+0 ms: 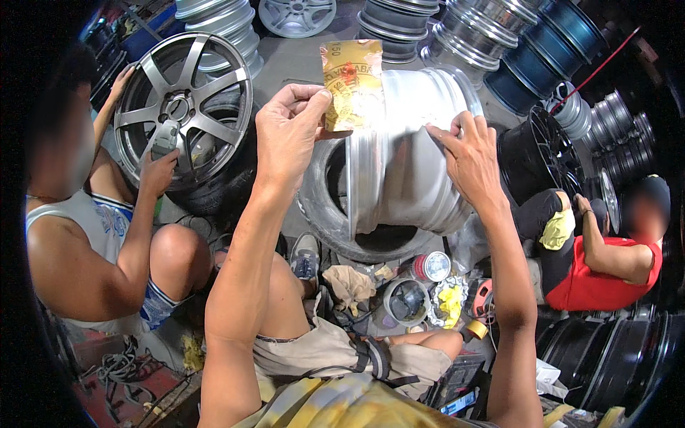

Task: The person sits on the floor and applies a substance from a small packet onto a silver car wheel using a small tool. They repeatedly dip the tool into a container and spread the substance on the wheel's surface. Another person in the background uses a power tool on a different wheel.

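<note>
My left hand [292, 132] pinches a piece of sandpaper [353, 85] between thumb and fingers, its yellow printed backing toward me. The sandpaper is held up at the left edge of a bare silver wheel rim [414, 157]. That rim lies on its side on top of a black tyre [321, 207]. My right hand [467, 153] is on the right part of the rim's barrel, index finger stretched out and the other fingers bent, with nothing in it.
At left a person holds a power tool [165, 139] against a spoked wheel [182, 107]. Another person in a red top [606, 278] sits at right by a black wheel [539, 153]. Before me stand a bucket [407, 301], a tin [433, 266] and a tape roll [475, 329]. Stacked rims [485, 32] line the back.
</note>
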